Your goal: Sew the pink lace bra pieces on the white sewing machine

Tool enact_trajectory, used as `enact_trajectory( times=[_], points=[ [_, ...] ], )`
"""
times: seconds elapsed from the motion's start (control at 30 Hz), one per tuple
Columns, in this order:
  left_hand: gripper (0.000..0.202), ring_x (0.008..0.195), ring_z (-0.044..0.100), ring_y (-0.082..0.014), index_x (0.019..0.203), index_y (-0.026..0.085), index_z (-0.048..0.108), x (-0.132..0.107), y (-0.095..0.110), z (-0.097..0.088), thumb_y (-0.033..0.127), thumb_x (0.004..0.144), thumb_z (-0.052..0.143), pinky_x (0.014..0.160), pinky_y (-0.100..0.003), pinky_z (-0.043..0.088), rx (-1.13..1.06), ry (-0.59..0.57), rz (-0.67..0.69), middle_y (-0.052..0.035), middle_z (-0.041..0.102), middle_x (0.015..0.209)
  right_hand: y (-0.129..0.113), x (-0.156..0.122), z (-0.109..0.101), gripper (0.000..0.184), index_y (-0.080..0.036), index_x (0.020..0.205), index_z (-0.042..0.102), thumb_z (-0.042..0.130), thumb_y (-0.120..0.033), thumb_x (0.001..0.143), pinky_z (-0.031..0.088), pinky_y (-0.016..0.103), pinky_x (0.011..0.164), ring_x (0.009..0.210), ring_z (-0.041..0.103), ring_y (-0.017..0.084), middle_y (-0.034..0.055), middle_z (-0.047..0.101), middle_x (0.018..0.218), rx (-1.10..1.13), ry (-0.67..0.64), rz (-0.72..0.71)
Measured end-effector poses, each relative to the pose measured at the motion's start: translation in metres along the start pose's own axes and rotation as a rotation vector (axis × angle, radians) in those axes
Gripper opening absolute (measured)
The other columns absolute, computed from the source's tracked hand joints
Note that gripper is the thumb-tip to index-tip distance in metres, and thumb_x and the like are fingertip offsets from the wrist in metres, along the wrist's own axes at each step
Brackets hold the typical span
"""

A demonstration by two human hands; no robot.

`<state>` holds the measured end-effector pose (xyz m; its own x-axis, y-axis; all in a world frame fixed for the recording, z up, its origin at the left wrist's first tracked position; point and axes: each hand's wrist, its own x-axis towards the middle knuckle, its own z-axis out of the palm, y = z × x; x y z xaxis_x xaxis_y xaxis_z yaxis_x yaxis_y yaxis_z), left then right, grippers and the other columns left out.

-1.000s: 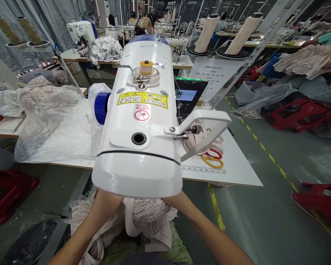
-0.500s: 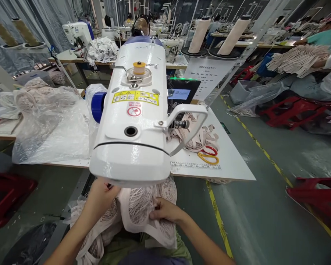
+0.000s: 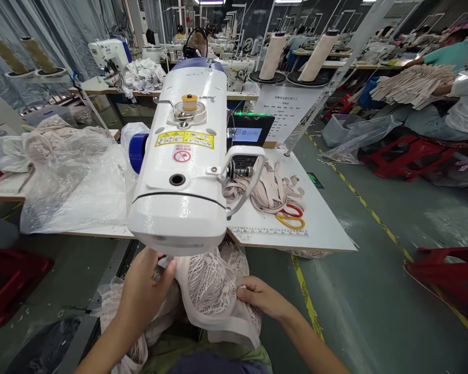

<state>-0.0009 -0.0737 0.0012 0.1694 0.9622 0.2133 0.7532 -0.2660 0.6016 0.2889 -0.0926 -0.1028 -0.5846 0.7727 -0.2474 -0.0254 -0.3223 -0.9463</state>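
A pale pink lace bra (image 3: 212, 285) hangs below the front of a white sewing machine (image 3: 183, 208), over my lap. My right hand (image 3: 261, 296) pinches the lace at its right edge between thumb and fingers. At the upper left of the piece, close under the machine head, my left hand (image 3: 144, 285) grips the edge band; its fingertips are partly hidden by the machine. More pale lace fabric (image 3: 111, 306) hangs down beside my left forearm. The machine's needle area is out of sight beneath its head.
On the white tabletop (image 3: 327, 228) lie pale straps (image 3: 271, 189), scissors (image 3: 290, 221) with red and yellow handles, and a printed ruler. Plastic-wrapped lace (image 3: 74, 171) covers the left side. A red stool (image 3: 448, 275) stands at right; a co-worker (image 3: 458, 57) sits farther back.
My right hand has moved right, drawing the lace bra with it and spreading the cup. My left hand's thumb has come farther into view. The camera view has shifted slightly.
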Motion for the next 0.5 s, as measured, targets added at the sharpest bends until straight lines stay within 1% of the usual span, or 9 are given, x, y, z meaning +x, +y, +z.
enact_trajectory(
  times=[0.07, 0.13, 0.2, 0.23, 0.27, 0.33, 0.4, 0.43, 0.5],
  points=[
    [0.013, 0.102, 0.064, -0.0206, 0.106, 0.021, 0.056, -0.010, 0.016, 0.004, 0.021, 0.093, 0.054, 0.080, -0.027, 0.052, -0.008, 0.057, 0.200, -0.0092, 0.067, 0.105, -0.022, -0.005, 0.001, 0.053, -0.017, 0.068, 0.066, 0.057, -0.065, 0.089, 0.047, 0.026, 0.062, 0.061, 0.054, 0.015, 0.0006, 0.061, 0.064, -0.175, -0.037, -0.089],
    [0.025, 0.118, 0.060, -0.0223, 0.118, 0.020, 0.054, -0.019, 0.035, 0.013, 0.021, 0.093, 0.055, 0.098, -0.032, 0.049, -0.035, 0.049, 0.465, -0.0134, 0.066, 0.119, -0.046, -0.009, 0.007, 0.051, -0.018, 0.071, 0.068, 0.051, -0.060, 0.094, 0.048, 0.026, 0.066, 0.065, 0.058, 0.017, 0.0016, 0.064, 0.068, -0.312, -0.103, -0.179],
    [0.043, 0.133, 0.050, -0.0263, 0.133, 0.017, 0.046, -0.026, 0.050, 0.024, 0.030, 0.094, 0.057, 0.110, -0.039, 0.041, -0.021, -0.030, 0.739, -0.0187, 0.059, 0.135, -0.070, -0.012, 0.018, 0.045, -0.018, 0.077, 0.071, 0.048, -0.051, 0.098, 0.049, 0.027, 0.072, 0.073, 0.062, 0.018, 0.0028, 0.068, 0.076, -0.444, -0.202, -0.252],
    [0.052, 0.133, 0.050, -0.0282, 0.138, 0.016, 0.043, -0.028, 0.055, 0.029, 0.037, 0.093, 0.058, 0.111, -0.042, 0.040, -0.001, -0.095, 0.828, -0.0201, 0.058, 0.137, -0.080, -0.014, 0.025, 0.040, -0.019, 0.080, 0.072, 0.048, -0.045, 0.098, 0.049, 0.028, 0.075, 0.077, 0.063, 0.019, 0.0030, 0.070, 0.079, -0.511, -0.259, -0.277],
    [0.060, 0.127, 0.056, -0.0296, 0.140, 0.015, 0.042, -0.030, 0.058, 0.034, 0.045, 0.091, 0.061, 0.108, -0.043, 0.043, 0.018, -0.180, 0.850, -0.0202, 0.061, 0.133, -0.090, -0.017, 0.033, 0.034, -0.020, 0.082, 0.072, 0.050, -0.040, 0.098, 0.049, 0.027, 0.077, 0.080, 0.064, 0.019, 0.0026, 0.071, 0.081, -0.578, -0.313, -0.289],
    [0.058, 0.094, 0.069, -0.0263, 0.126, 0.016, 0.054, -0.032, 0.056, 0.041, 0.053, 0.083, 0.068, 0.086, -0.035, 0.053, 0.026, -0.398, 0.691, -0.0125, 0.073, 0.106, -0.103, -0.022, 0.046, 0.023, -0.022, 0.086, 0.072, 0.053, -0.030, 0.097, 0.047, 0.025, 0.076, 0.081, 0.065, 0.018, 0.0009, 0.072, 0.083, -0.705, -0.369, -0.268],
    [0.035, 0.063, 0.064, -0.0172, 0.097, 0.019, 0.063, -0.031, 0.047, 0.043, 0.050, 0.081, 0.069, 0.060, -0.025, 0.047, -0.033, -0.602, 0.412, -0.0004, 0.070, 0.075, -0.108, -0.025, 0.056, 0.020, -0.024, 0.093, 0.071, 0.052, -0.022, 0.097, 0.045, 0.023, 0.071, 0.079, 0.066, 0.016, -0.0001, 0.074, 0.087, -0.791, -0.324, -0.223],
    [0.027, 0.055, 0.057, -0.0135, 0.083, 0.020, 0.061, -0.030, 0.042, 0.042, 0.046, 0.084, 0.067, 0.053, -0.023, 0.039, -0.073, -0.657, 0.287, 0.0030, 0.065, 0.066, -0.108, -0.025, 0.058, 0.021, -0.025, 0.100, 0.069, 0.049, -0.019, 0.098, 0.045, 0.023, 0.071, 0.080, 0.067, 0.016, 0.0000, 0.074, 0.091, -0.806, -0.260, -0.201],
    [0.031, 0.050, 0.047, -0.0092, 0.068, 0.019, 0.052, -0.027, 0.033, 0.038, 0.038, 0.092, 0.057, 0.048, -0.022, 0.028, -0.135, -0.661, 0.126, 0.0052, 0.054, 0.058, -0.104, -0.023, 0.059, 0.023, -0.024, 0.114, 0.061, 0.047, -0.019, 0.097, 0.044, 0.023, 0.069, 0.076, 0.065, 0.016, 0.0002, 0.073, 0.089, -0.780, -0.100, -0.161]
  ],
)
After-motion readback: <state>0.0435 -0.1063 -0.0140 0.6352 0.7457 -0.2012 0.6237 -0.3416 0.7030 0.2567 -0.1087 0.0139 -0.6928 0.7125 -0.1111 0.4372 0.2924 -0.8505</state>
